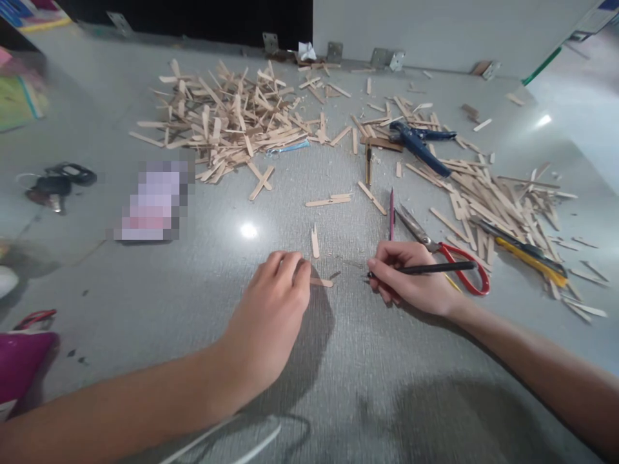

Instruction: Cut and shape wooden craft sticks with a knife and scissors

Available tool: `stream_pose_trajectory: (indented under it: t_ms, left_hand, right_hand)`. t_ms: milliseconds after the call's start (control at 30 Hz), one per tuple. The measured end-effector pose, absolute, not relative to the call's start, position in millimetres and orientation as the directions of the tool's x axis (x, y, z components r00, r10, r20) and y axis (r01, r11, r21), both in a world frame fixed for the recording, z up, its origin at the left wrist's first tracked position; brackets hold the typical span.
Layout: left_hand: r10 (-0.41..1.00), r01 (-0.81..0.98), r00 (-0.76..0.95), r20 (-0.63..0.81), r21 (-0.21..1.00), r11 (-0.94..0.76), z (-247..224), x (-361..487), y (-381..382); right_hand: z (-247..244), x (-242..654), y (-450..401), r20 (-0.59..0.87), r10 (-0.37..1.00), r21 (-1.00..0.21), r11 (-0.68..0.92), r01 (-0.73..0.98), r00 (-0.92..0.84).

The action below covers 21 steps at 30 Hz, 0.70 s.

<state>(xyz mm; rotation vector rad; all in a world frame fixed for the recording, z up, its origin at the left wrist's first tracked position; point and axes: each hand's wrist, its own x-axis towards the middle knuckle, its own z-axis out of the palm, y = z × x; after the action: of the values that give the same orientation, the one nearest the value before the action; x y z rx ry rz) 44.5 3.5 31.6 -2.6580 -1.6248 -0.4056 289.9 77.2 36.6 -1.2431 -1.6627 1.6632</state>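
My left hand (271, 306) rests on the grey table (348, 386) with its fingers curled down onto a wooden craft stick (321, 282). The rounded end of that stick sticks out to the right; the rest is hidden under the fingers. In my right hand (411, 277) is a slim black pen (435, 267), its tip pointing left toward the stick but apart from it. A split craft stick piece (315, 241) lies just beyond my left fingertips. Beside my right hand are a purple pencil (391, 216) and scissors with red handles (464, 267).
A large heap of craft sticks (232, 116) lies at the back left, another pile (483, 200) at the right. Blue cutters (420, 145), a yellow utility knife (532, 254) and a thin knife (368, 164) lie among them. Keys (53, 187) and a blurred phone (155, 200) are at the left.
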Motion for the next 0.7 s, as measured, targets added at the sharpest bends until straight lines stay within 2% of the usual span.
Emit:
stream_pose_trajectory:
  t_ms: [67, 133, 400, 533, 633, 700]
  left_hand:
    - [0.886, 0.88, 0.442, 0.142, 0.121, -0.458, 35, 38, 4]
    - [0.883, 0.872, 0.449, 0.137, 0.145, -0.467, 34, 35, 4]
    - [0.771, 0.782, 0.52, 0.367, 0.157, -0.603, 16, 44, 17]
    - [0.741, 0.809, 0.494, 0.455, 0.071, -0.583, 18, 44, 22]
    - [0.759, 0.835, 0.501, 0.417, 0.0, -0.551, 25, 49, 9]
    - [0.771, 0.828, 0.522, 0.366, 0.002, -0.561, 26, 55, -3]
  right_hand:
    - [37, 290, 77, -0.257, 0.839, -0.954, -0.14, 0.267, -0.479]
    - [37, 290, 77, -0.252, 0.838, -0.954, -0.13, 0.271, -0.485]
    - [38, 290, 77, -0.245, 0.834, -0.954, -0.116, 0.277, -0.495]
    - [40, 290, 77, -0.256, 0.828, -0.953, -0.13, 0.274, -0.499]
    - [40, 290, 77, -0.242, 0.816, -0.957, -0.113, 0.266, -0.524]
    - [39, 291, 77, -0.236, 0.812, -0.961, -0.114, 0.252, -0.534]
